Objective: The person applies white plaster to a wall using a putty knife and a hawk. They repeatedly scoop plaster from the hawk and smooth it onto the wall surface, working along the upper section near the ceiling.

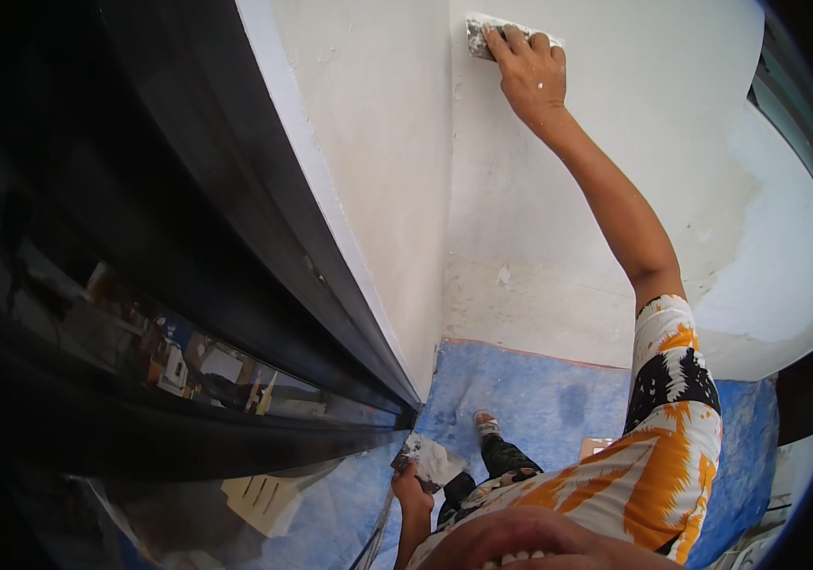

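High up on the pale wall (606, 218), close to the inside corner, my right hand (535, 84) is closed on a wide, flat putty scraper (476, 38). Its blade lies at the wall surface, smeared with white putty, and my fingers are pressed along its back. White specks dot the hand. Down low, beside the dark frame, my left hand (411, 487) grips the edge of a flat putty plate (437, 462) coated with white and grey putty. Whether this plate has a handle is hidden by the fingers.
A dark door or window frame (169, 180) with glass runs down the left, with several items showing at the glass. Blue sheeting (549, 380) covers the floor; my foot (487, 421) stands on it. A cream slotted piece (259, 502) appears lower left.
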`<state>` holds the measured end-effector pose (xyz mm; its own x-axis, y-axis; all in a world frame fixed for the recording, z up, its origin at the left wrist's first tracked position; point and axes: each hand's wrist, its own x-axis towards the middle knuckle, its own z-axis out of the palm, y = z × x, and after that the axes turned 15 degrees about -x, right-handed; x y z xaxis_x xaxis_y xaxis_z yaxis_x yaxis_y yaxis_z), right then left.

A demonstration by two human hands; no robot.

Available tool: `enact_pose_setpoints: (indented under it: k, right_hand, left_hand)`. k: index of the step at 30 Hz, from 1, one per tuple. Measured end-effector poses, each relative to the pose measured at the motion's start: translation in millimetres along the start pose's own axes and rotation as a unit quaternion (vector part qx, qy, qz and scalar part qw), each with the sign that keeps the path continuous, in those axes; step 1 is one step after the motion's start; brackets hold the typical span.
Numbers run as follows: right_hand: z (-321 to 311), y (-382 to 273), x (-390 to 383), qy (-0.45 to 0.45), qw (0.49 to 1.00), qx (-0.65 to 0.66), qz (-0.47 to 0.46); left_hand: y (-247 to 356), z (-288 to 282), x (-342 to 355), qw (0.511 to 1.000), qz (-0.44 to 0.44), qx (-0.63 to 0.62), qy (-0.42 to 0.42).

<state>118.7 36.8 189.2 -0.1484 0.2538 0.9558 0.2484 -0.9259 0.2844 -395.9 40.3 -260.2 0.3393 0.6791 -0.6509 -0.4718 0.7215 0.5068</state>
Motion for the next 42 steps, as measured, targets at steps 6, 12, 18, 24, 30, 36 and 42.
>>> enact_pose_setpoints:
  k: [6, 12, 18, 24, 30, 36, 42]
  right_hand:
    - [-5.1, -15.7, 63.8, 0.000, 1.000, 0.020, -0.017]
    - [10.6, -57.6, -49.8, -0.126, 0.990, 0.018, -0.064]
    - [13.2, -84.5, -166.7, -0.169, 0.978, 0.038, -0.115]
    - [-15.1, -10.7, -152.8, -0.056, 0.967, 0.161, -0.189]
    - [35.8, 34.7, -17.5, 0.084, 0.928, 0.137, -0.336]
    - [34.7, 6.6, 12.9, 0.065, 0.902, 0.137, -0.403]
    - [13.5, 11.9, -0.3, 0.048, 0.909, 0.077, -0.406]
  left_hand:
    - [1.7, -1.2, 3.5, 0.999, -0.021, -0.019, -0.016]
    - [-1.2, 1.9, 1.8, 0.999, -0.016, -0.030, -0.016]
    - [-2.5, 2.2, -7.2, 0.999, -0.003, -0.020, 0.031]
    - [-9.1, -4.0, 2.3, 0.998, 0.020, -0.022, 0.062]
    - [-10.1, -7.8, 6.4, 0.999, -0.009, -0.032, 0.040]
    - [-10.2, -6.5, 5.0, 0.998, -0.033, -0.052, 0.024]
    - [-15.0, -12.6, 11.0, 0.998, -0.038, -0.046, -0.003]
